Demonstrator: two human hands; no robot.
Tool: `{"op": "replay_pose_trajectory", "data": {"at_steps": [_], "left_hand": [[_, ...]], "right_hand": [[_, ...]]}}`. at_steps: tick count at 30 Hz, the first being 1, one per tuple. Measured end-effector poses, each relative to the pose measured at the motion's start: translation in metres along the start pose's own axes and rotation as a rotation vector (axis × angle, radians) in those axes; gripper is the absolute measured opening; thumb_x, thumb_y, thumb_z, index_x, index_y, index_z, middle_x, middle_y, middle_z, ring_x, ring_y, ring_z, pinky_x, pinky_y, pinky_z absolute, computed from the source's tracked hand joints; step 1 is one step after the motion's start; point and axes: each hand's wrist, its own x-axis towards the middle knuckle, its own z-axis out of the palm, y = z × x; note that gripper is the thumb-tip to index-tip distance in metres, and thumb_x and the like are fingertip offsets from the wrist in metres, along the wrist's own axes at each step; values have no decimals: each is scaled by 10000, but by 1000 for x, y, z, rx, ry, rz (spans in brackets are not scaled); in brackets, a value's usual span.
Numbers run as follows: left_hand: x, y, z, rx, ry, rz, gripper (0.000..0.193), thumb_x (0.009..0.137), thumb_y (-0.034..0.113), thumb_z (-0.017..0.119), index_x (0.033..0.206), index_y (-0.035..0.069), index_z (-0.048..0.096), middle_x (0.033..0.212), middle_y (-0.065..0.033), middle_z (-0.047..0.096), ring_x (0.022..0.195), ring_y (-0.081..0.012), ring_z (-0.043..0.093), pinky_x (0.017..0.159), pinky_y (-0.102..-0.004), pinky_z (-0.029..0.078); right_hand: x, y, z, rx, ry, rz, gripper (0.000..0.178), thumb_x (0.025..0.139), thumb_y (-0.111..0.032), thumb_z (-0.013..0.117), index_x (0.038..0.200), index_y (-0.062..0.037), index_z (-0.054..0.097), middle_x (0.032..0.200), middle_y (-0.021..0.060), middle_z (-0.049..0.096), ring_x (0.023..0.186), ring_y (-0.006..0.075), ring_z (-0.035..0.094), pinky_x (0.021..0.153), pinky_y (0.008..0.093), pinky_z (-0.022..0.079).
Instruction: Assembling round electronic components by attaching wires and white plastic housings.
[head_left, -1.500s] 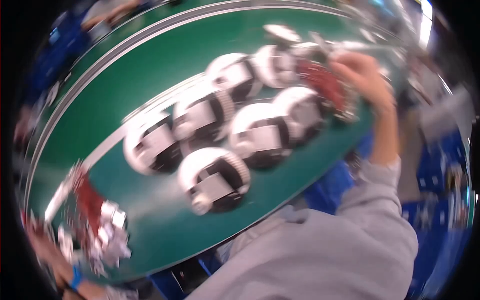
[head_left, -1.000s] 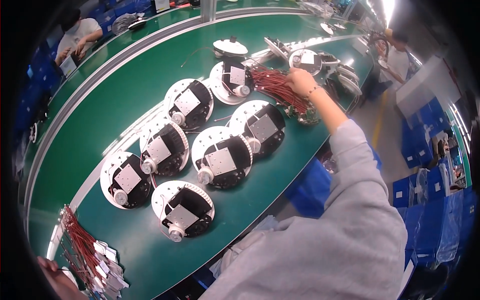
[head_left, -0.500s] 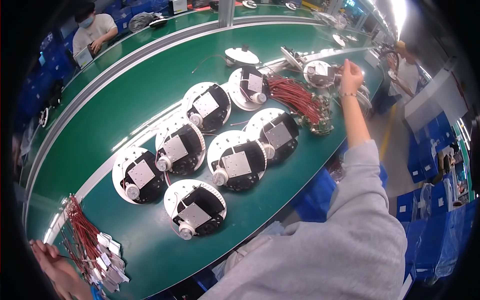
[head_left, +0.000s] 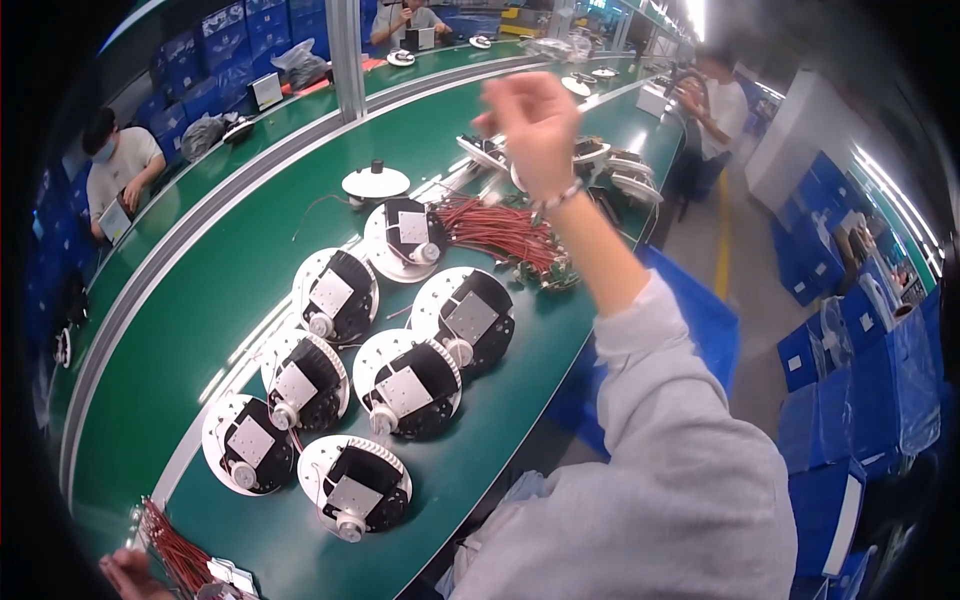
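Observation:
My right hand [head_left: 535, 125] is raised over the far part of the green table, its fingers curled together. What they hold, if anything, is hidden. Beneath and beside it lie a bundle of red wires [head_left: 495, 228] with small green boards and several round white assemblies [head_left: 632, 178]. At the lower left, my left hand [head_left: 132, 573] has its fingertips pinched beside another bundle of red wires [head_left: 178, 548] with white connector pieces. Anything between those fingertips is too small to tell. Between my hands stand several round white bases with black housings, metal plates and small motors, one nearest me [head_left: 355, 488].
A white disc with a black knob [head_left: 376, 182] lies at the table's far side. Metal rails and a post [head_left: 346, 60] run beyond. Co-workers sit across the left side [head_left: 125, 170] and stand at the right [head_left: 715, 110]. Blue bins [head_left: 815, 390] line the right aisle.
The view has shifted, so the table things appear further left and lower. My right hand has come away from the far white assembly, over the table. My left hand stays by the wire bundle.

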Motion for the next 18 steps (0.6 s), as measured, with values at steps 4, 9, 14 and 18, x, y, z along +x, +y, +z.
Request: {"op": "replay_pose_trajectory", "data": {"at_steps": [4,9,14,18], "left_hand": [[-28,10,53,-32,-682,-30,173,863,152,420,738,32,435,822,-56,503,696,-98,480,699,-215,392],[-77,17,132,-228,-676,-85,127,834,84,451,861,-41,457,758,-83,526,705,-81,485,664,-196,373],[-77,13,120,-428,-730,-284,125,864,121,368,849,-3,360,618,-118,516,416,-159,507,366,-218,430],[-85,7,116,-421,-735,-387,134,845,113,426,865,-9,374,663,-90,521,468,-136,515,432,-209,443]], "right_hand": [[-78,-84,78,531,-581,427,87,745,-70,585,780,-16,527,718,74,570,613,111,561,531,233,483],[-141,-127,131,960,-705,726,100,770,-57,549,767,3,468,818,92,565,790,121,542,751,247,433],[-146,-128,129,1096,-688,966,183,833,-60,454,984,8,377,810,129,587,706,90,562,628,182,453],[-160,-124,145,1145,-538,834,548,848,-67,417,1271,-20,71,844,145,592,637,123,589,594,197,467]]}}
